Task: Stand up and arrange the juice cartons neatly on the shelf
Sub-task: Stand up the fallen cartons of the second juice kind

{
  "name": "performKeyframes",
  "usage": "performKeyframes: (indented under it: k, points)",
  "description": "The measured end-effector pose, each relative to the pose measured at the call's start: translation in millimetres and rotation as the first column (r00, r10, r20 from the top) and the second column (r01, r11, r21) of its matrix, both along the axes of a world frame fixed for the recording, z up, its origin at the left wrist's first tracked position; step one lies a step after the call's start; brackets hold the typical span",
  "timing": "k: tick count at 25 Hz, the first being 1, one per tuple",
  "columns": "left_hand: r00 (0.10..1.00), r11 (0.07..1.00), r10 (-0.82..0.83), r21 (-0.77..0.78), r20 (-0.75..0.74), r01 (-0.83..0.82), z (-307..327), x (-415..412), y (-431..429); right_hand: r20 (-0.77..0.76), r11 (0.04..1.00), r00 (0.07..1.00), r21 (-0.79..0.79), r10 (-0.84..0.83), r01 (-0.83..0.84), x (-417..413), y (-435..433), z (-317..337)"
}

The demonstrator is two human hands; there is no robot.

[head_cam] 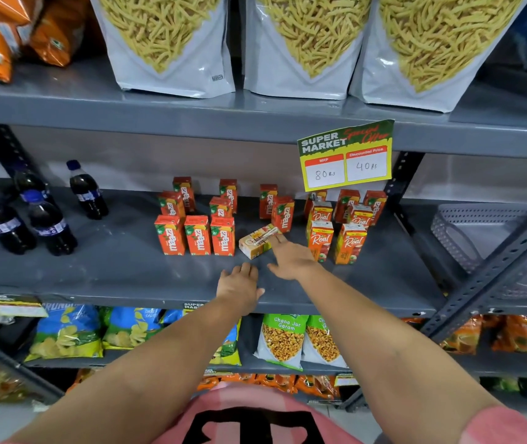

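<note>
One juice carton lies on its side on the grey middle shelf, between the two groups of cartons. Upright orange Maaza cartons stand in rows to its left, with more behind. Upright Real cartons stand to its right. My right hand reaches over the shelf with fingers apart; its fingertips touch or nearly touch the fallen carton's right end, I cannot tell which. My left hand rests palm down near the shelf's front edge, holding nothing, just below the fallen carton.
Several dark cola bottles stand at the shelf's left. A yellow price sign hangs from the upper shelf above the Real cartons. Large snack bags sit above. A grey basket sits at right. Chip bags fill the lower shelf.
</note>
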State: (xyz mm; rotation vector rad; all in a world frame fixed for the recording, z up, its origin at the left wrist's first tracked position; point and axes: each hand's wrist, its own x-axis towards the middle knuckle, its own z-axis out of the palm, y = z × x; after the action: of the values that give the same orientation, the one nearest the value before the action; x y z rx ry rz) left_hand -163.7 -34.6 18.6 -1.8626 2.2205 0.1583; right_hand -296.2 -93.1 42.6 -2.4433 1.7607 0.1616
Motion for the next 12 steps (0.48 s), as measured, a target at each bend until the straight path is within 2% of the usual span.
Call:
performKeyframes:
  k: [2, 5, 12]
  points:
    - [0.999, 1.0, 0.027, 0.011, 0.021, -0.027, -6.7, 7.3, 1.8, -0.034, 0.996, 0.999, 0.079, 0.036, -0.033, 10.1, -6.0, -0.4]
    - [0.993, 0.987, 0.115, 0.106, 0.031, -0.117, -13.3, 18.6, 1.8, -0.042, 0.989, 0.998, 0.142, 0.047, -0.041, 14.8, -10.9, -2.4]
    - [0.991, 0.967, 0.135, 0.217, -0.003, -0.131, -13.0, 23.3, -1.6, 0.26, 0.999, 0.966, -0.033, -0.001, 0.01, 9.2, -15.2, 4.4]
